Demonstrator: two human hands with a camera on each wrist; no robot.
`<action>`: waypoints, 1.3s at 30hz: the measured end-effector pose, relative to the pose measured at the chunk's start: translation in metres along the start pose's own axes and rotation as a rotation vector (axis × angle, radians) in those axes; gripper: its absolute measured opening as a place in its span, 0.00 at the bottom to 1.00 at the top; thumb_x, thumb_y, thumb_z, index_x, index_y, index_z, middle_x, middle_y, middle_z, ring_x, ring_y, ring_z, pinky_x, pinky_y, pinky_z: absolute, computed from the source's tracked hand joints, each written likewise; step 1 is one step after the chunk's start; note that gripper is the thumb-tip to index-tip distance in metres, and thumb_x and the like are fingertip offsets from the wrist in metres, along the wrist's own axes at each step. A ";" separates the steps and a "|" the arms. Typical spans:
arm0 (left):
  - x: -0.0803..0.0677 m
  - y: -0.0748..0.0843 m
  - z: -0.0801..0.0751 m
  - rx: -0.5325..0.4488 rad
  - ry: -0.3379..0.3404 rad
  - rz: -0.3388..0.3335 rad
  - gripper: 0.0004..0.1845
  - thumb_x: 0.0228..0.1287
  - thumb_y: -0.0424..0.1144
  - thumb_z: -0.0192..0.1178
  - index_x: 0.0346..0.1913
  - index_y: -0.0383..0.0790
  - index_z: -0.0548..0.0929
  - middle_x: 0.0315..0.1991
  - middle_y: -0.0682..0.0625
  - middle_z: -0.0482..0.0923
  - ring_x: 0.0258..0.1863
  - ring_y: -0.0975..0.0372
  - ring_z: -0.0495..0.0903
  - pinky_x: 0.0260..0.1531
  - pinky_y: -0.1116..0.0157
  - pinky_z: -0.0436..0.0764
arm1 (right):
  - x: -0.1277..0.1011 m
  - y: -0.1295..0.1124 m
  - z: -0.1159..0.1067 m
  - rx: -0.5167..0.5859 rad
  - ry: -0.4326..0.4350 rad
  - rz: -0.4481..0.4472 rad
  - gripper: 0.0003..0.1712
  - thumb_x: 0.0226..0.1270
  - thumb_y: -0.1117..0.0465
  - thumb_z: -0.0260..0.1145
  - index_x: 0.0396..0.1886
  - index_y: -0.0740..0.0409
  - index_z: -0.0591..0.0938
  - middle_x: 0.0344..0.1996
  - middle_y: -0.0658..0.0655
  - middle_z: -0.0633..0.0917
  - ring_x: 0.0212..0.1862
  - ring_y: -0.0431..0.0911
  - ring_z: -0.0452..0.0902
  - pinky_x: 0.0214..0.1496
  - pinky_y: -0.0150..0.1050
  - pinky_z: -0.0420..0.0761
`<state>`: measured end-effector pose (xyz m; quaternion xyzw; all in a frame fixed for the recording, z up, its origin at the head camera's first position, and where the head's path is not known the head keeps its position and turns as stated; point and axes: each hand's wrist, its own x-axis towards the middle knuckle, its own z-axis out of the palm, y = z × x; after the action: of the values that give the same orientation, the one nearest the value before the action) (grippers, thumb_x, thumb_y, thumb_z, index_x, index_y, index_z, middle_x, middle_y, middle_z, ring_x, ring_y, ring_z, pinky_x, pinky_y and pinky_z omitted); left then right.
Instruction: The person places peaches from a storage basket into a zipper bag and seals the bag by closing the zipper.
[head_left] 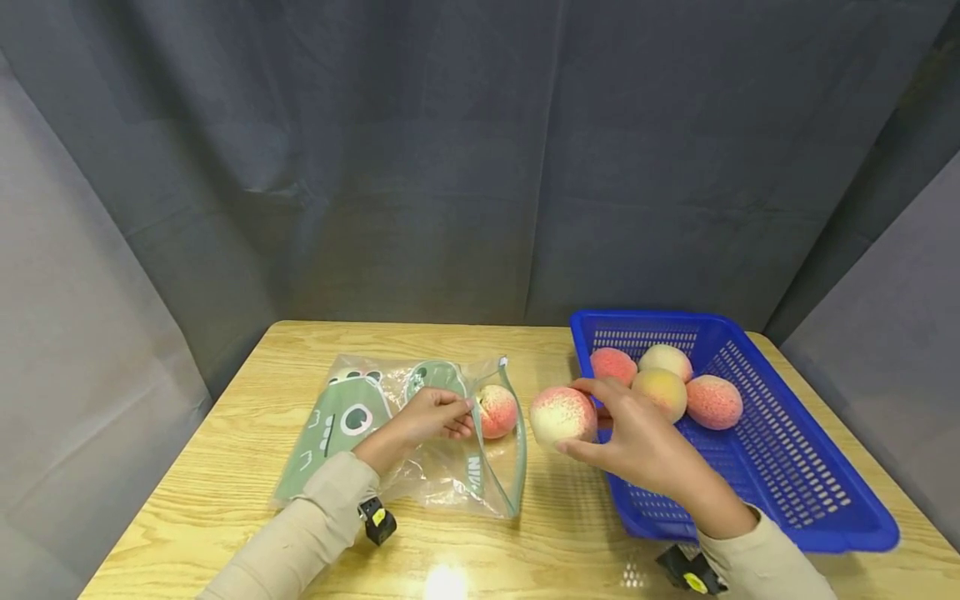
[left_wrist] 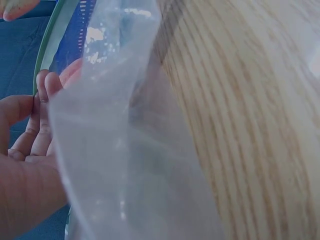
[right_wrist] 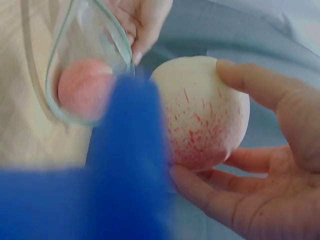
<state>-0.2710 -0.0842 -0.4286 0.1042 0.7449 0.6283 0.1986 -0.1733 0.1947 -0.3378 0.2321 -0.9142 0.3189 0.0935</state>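
Note:
A clear zip bag (head_left: 442, 450) with a green cartoon print lies on the wooden table (head_left: 225, 500). My left hand (head_left: 431, 417) pinches its green-edged mouth (left_wrist: 45, 55) and holds it up; the bag film (left_wrist: 125, 150) fills the left wrist view. One pink peach (head_left: 497, 410) sits inside the bag by the opening, seen also as a peach in the bag (right_wrist: 82, 87). My right hand (head_left: 637, 437) grips a pale, red-speckled peach (head_left: 562, 415) above the table between bag and basket; the same held peach (right_wrist: 205, 115) fills the right wrist view.
A blue plastic basket (head_left: 787, 467) stands at the right of the table with several peaches (head_left: 663, 383) in its far end. Its blurred blue rim (right_wrist: 125, 165) blocks part of the right wrist view. Dark grey curtains (head_left: 450, 167) surround the table.

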 end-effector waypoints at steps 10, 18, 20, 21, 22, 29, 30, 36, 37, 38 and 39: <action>-0.001 0.001 0.001 0.001 0.006 -0.003 0.13 0.70 0.37 0.55 0.39 0.27 0.80 0.25 0.50 0.83 0.24 0.65 0.81 0.33 0.68 0.84 | 0.001 -0.013 0.040 0.014 0.050 0.124 0.36 0.48 0.55 0.78 0.56 0.65 0.76 0.47 0.59 0.80 0.40 0.44 0.77 0.39 0.39 0.82; -0.002 0.000 0.001 -0.002 0.002 0.006 0.14 0.70 0.38 0.55 0.40 0.26 0.80 0.25 0.50 0.82 0.25 0.66 0.81 0.32 0.69 0.83 | 0.005 -0.016 0.078 0.023 0.118 0.188 0.36 0.47 0.55 0.79 0.54 0.66 0.76 0.43 0.59 0.80 0.36 0.45 0.75 0.34 0.37 0.76; -0.002 -0.001 0.001 0.002 0.001 0.007 0.14 0.70 0.39 0.55 0.40 0.26 0.80 0.25 0.50 0.82 0.25 0.65 0.81 0.32 0.68 0.83 | 0.004 -0.014 0.087 0.036 0.124 0.201 0.35 0.47 0.56 0.79 0.54 0.67 0.76 0.44 0.60 0.80 0.38 0.46 0.75 0.36 0.39 0.77; -0.002 -0.001 0.001 0.004 0.003 0.008 0.15 0.70 0.39 0.55 0.40 0.26 0.80 0.25 0.50 0.82 0.25 0.65 0.81 0.32 0.68 0.83 | 0.004 -0.012 0.092 0.048 0.124 0.207 0.35 0.48 0.57 0.79 0.54 0.67 0.76 0.44 0.61 0.79 0.39 0.46 0.75 0.37 0.39 0.77; -0.002 -0.001 0.001 0.007 0.004 0.009 0.15 0.70 0.39 0.55 0.40 0.26 0.80 0.25 0.50 0.82 0.25 0.65 0.81 0.32 0.68 0.83 | 0.003 -0.010 0.096 0.064 0.122 0.214 0.35 0.48 0.57 0.79 0.54 0.68 0.76 0.44 0.61 0.79 0.39 0.46 0.75 0.37 0.40 0.78; -0.002 -0.001 0.001 0.008 0.006 0.010 0.14 0.70 0.38 0.55 0.39 0.26 0.80 0.25 0.51 0.82 0.25 0.66 0.81 0.32 0.68 0.83 | 0.001 -0.002 0.117 0.106 0.124 0.261 0.37 0.51 0.55 0.77 0.57 0.70 0.73 0.45 0.63 0.79 0.36 0.45 0.76 0.34 0.37 0.78; -0.002 -0.001 0.001 0.005 0.007 0.009 0.14 0.70 0.38 0.55 0.39 0.26 0.80 0.25 0.51 0.82 0.25 0.66 0.80 0.32 0.68 0.83 | 0.001 -0.001 0.119 0.106 0.129 0.264 0.38 0.51 0.55 0.77 0.57 0.70 0.73 0.46 0.64 0.79 0.36 0.46 0.76 0.34 0.37 0.79; -0.002 0.000 0.001 0.000 0.010 0.012 0.14 0.70 0.38 0.55 0.39 0.26 0.80 0.25 0.51 0.82 0.25 0.65 0.80 0.31 0.70 0.83 | 0.001 0.004 0.126 0.156 0.132 0.228 0.40 0.52 0.56 0.77 0.60 0.71 0.72 0.51 0.67 0.77 0.45 0.53 0.79 0.40 0.38 0.84; -0.002 0.000 0.001 -0.001 0.011 0.013 0.13 0.70 0.37 0.55 0.39 0.26 0.80 0.25 0.51 0.82 0.25 0.65 0.80 0.31 0.70 0.83 | 0.001 0.005 0.126 0.167 0.128 0.216 0.41 0.52 0.57 0.76 0.61 0.72 0.71 0.52 0.68 0.77 0.46 0.54 0.79 0.40 0.38 0.84; -0.002 0.000 0.001 -0.003 0.012 0.013 0.13 0.70 0.37 0.55 0.39 0.26 0.80 0.25 0.51 0.82 0.25 0.65 0.80 0.31 0.70 0.83 | 0.001 0.006 0.126 0.175 0.126 0.206 0.42 0.53 0.57 0.75 0.63 0.73 0.69 0.52 0.69 0.77 0.47 0.56 0.80 0.41 0.38 0.84; -0.002 0.000 0.001 -0.003 0.012 0.015 0.13 0.70 0.37 0.55 0.39 0.26 0.80 0.25 0.51 0.82 0.25 0.65 0.80 0.32 0.70 0.83 | 0.000 0.007 0.126 0.180 0.126 0.198 0.43 0.54 0.58 0.74 0.64 0.74 0.67 0.53 0.70 0.77 0.47 0.57 0.80 0.42 0.39 0.85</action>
<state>-0.2686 -0.0844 -0.4279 0.1056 0.7443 0.6317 0.1894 -0.1796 0.1200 -0.4399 0.1276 -0.8925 0.4214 0.0977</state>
